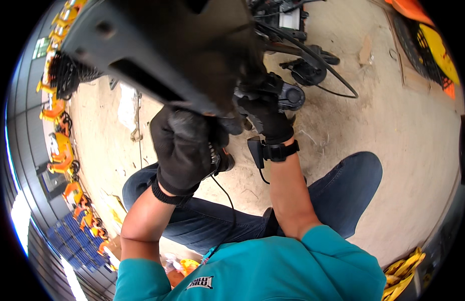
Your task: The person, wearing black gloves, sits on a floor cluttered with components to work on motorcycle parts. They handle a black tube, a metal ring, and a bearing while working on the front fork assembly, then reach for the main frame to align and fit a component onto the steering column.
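A large black molded panel (157,45) with slots and holes fills the upper middle, close to me. My left hand (185,143), in a black glove, is closed at the panel's lower edge, its fingers curled and partly hidden. To the right, my right hand (265,113), also gloved in black, reaches in beside the panel. Its fingers look bent, but the dark parts around them hide what they hold. Next to that hand is a dark grey rounded part (291,96). A black strapped device (272,150) with a cable sits on my right wrist.
Black machine parts and cables (313,60) extend behind the panel. Yellow and orange machines (62,150) line the left side, near stacked blue crates (77,241). Yellow and black parts (435,55) lie far right. My bent legs (343,195) rest on the concrete floor (393,145).
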### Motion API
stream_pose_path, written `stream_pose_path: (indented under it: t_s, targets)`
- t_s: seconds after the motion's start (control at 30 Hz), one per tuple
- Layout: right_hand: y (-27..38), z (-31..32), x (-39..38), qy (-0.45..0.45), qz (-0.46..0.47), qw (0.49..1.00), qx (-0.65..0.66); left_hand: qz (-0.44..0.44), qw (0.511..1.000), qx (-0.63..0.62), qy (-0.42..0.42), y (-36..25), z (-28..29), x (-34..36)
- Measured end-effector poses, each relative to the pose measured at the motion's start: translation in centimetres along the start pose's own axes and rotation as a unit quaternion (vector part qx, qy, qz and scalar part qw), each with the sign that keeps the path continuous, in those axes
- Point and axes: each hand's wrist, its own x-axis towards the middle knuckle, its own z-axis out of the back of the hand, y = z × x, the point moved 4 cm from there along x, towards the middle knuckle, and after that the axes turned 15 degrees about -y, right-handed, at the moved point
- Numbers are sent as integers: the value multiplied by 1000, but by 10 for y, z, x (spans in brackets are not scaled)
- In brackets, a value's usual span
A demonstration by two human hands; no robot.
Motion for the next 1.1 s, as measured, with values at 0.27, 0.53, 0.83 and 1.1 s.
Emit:
stream_pose_path:
  t_s: [0.27,0.53,0.83,1.1]
  targets:
    - [22,-33,-2,-48,-226,962,144,-46,994,-97,12,-14,13,25]
    - [-6,-21,16,-32,-98,994,22,-43,992,-118,19,-22,19,42]
    - [6,-37,24,6,-127,981,149,-7,992,-124,29,-26,26,47]
    - [26,-52,20,-41,-182,981,55,-127,950,-6,283,58,45,6]
